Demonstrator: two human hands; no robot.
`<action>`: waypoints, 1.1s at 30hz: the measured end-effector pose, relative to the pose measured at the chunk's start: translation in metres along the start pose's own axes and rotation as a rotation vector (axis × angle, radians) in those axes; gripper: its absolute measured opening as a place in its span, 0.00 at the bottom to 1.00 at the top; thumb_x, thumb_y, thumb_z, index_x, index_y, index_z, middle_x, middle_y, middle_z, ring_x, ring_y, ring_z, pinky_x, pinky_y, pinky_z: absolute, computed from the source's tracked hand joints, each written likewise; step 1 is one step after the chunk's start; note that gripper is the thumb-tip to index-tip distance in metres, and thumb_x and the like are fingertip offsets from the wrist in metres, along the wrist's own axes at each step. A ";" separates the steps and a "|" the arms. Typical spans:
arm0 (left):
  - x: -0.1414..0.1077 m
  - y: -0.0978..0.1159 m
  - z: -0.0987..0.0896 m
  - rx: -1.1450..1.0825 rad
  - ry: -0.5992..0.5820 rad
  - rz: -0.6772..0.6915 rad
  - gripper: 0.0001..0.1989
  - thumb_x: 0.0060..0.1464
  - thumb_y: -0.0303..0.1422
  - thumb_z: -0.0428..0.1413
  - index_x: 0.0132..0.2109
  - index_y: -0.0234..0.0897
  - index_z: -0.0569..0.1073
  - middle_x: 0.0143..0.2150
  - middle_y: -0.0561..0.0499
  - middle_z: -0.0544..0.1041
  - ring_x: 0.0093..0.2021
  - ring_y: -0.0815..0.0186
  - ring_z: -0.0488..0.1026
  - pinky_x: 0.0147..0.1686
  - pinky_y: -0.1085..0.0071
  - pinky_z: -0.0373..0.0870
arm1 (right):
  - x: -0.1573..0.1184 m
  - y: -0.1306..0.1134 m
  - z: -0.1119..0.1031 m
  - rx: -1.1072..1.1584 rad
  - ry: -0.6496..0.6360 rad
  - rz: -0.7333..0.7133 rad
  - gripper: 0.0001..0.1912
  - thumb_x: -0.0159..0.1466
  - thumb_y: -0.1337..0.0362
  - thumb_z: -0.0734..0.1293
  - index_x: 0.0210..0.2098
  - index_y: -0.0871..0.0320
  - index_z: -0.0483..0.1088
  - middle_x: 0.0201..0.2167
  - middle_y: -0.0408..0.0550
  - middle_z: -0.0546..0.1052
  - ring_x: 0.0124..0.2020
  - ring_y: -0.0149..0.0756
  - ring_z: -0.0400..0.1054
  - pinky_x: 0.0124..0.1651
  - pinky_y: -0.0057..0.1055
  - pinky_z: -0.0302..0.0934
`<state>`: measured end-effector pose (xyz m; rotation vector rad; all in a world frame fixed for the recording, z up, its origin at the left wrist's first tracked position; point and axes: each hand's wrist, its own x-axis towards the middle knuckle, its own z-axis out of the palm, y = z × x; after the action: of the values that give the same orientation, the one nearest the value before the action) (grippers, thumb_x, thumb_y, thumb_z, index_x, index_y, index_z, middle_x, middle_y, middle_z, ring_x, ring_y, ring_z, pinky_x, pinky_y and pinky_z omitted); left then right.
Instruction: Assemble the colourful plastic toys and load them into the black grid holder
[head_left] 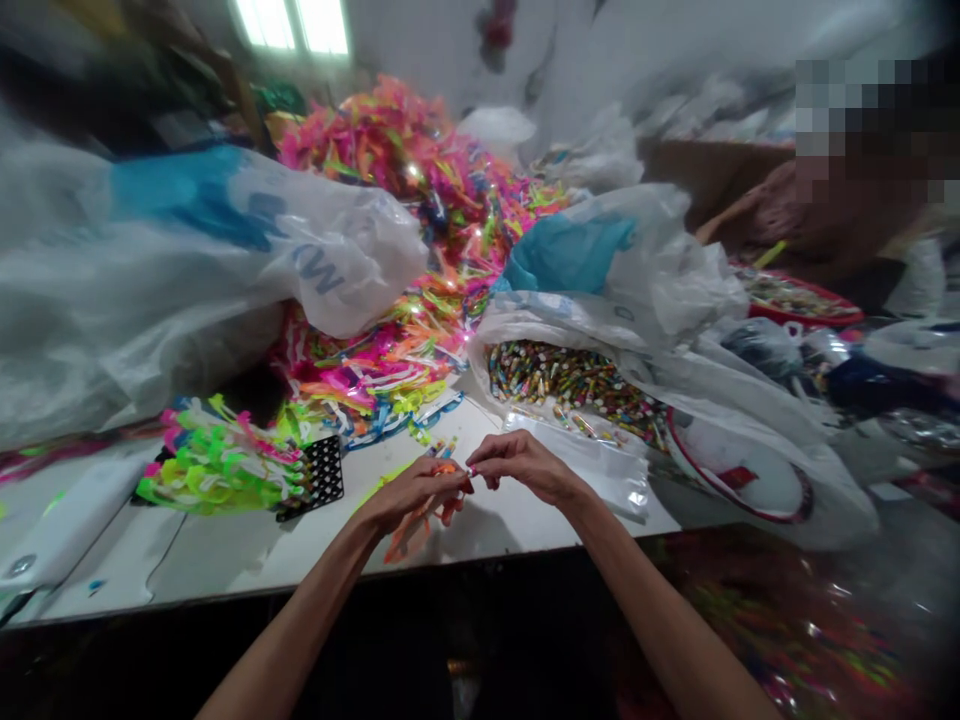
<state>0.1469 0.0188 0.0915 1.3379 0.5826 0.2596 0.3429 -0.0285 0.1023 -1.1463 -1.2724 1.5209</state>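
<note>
Above the front of the white table point(480, 535), my left hand point(420, 490) is closed on an orange plastic strip point(407, 537) that hangs below the fingers. My right hand point(529, 468) pinches close to the left fingertips; whatever small piece it grips is too small to name. Just beyond the hands lie a few small colourful pieces point(442, 447) and a yellow strip point(386, 482). To the left, a bundle of neon green, pink and white strips point(225, 455) rests on a black perforated tray point(326, 468). A clear plastic sheet or bag point(600, 470) lies flat right of my right hand.
A tall heap of bright plastic strips point(390, 330) fills the back. An open white sack spills small shiny multicoloured pieces point(570, 380). A large white bag point(172, 270) stands left, a red-rimmed basket point(810, 300) right. Another person's arm point(787, 215) shows at the far right.
</note>
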 end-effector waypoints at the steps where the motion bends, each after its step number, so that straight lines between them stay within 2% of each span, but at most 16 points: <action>1: 0.000 -0.001 0.000 0.023 0.008 0.002 0.17 0.52 0.44 0.53 0.32 0.32 0.72 0.23 0.53 0.69 0.23 0.71 0.64 0.28 0.72 0.62 | 0.000 0.000 0.000 -0.011 0.000 0.000 0.10 0.51 0.61 0.72 0.31 0.61 0.76 0.22 0.44 0.73 0.22 0.28 0.64 0.27 0.26 0.56; 5: 0.001 -0.008 -0.002 0.066 0.008 -0.024 0.20 0.52 0.48 0.52 0.30 0.32 0.71 0.22 0.54 0.67 0.21 0.71 0.62 0.24 0.74 0.60 | -0.001 0.004 0.002 -0.032 0.007 0.021 0.12 0.49 0.59 0.73 0.30 0.61 0.77 0.23 0.44 0.73 0.22 0.28 0.64 0.26 0.26 0.57; 9: 0.004 -0.014 -0.009 0.080 -0.068 -0.044 0.20 0.54 0.47 0.51 0.34 0.32 0.73 0.24 0.53 0.68 0.22 0.72 0.63 0.23 0.75 0.59 | -0.003 0.012 0.005 0.041 0.029 0.049 0.13 0.50 0.58 0.72 0.31 0.61 0.77 0.20 0.43 0.72 0.20 0.28 0.63 0.27 0.26 0.57; 14: 0.009 -0.012 -0.015 0.086 -0.147 -0.022 0.19 0.53 0.46 0.53 0.35 0.32 0.73 0.25 0.54 0.67 0.23 0.72 0.63 0.25 0.75 0.60 | -0.002 0.018 0.003 0.100 0.022 0.073 0.12 0.50 0.60 0.73 0.31 0.63 0.76 0.21 0.44 0.73 0.20 0.27 0.62 0.27 0.26 0.56; 21: 0.014 -0.011 -0.018 0.084 -0.192 0.004 0.13 0.52 0.40 0.55 0.39 0.34 0.72 0.25 0.56 0.66 0.24 0.73 0.63 0.27 0.75 0.60 | -0.002 0.012 -0.001 0.095 0.065 0.066 0.11 0.50 0.62 0.73 0.31 0.62 0.75 0.21 0.44 0.74 0.22 0.28 0.64 0.28 0.26 0.56; 25: 0.013 -0.012 -0.018 0.112 -0.199 0.000 0.14 0.53 0.41 0.54 0.38 0.33 0.72 0.28 0.53 0.70 0.25 0.71 0.65 0.27 0.75 0.61 | -0.004 0.009 0.000 0.110 0.035 0.068 0.09 0.51 0.63 0.72 0.30 0.62 0.75 0.20 0.43 0.73 0.21 0.28 0.63 0.28 0.27 0.56; 29: 0.012 -0.009 -0.016 0.132 -0.224 -0.025 0.14 0.51 0.41 0.55 0.37 0.33 0.71 0.27 0.53 0.70 0.24 0.72 0.65 0.27 0.75 0.62 | -0.005 0.006 0.002 0.138 0.049 0.058 0.09 0.50 0.64 0.73 0.30 0.62 0.75 0.21 0.43 0.73 0.21 0.27 0.63 0.27 0.26 0.56; 33: 0.009 -0.004 -0.015 0.126 -0.234 -0.015 0.15 0.52 0.42 0.55 0.36 0.33 0.71 0.26 0.54 0.70 0.24 0.72 0.65 0.28 0.75 0.62 | -0.006 0.000 0.002 0.104 0.006 0.036 0.09 0.51 0.64 0.72 0.30 0.64 0.75 0.21 0.45 0.74 0.22 0.27 0.63 0.28 0.26 0.56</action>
<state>0.1461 0.0348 0.0838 1.4612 0.4171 0.0525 0.3424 -0.0347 0.1035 -1.1102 -1.1605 1.5902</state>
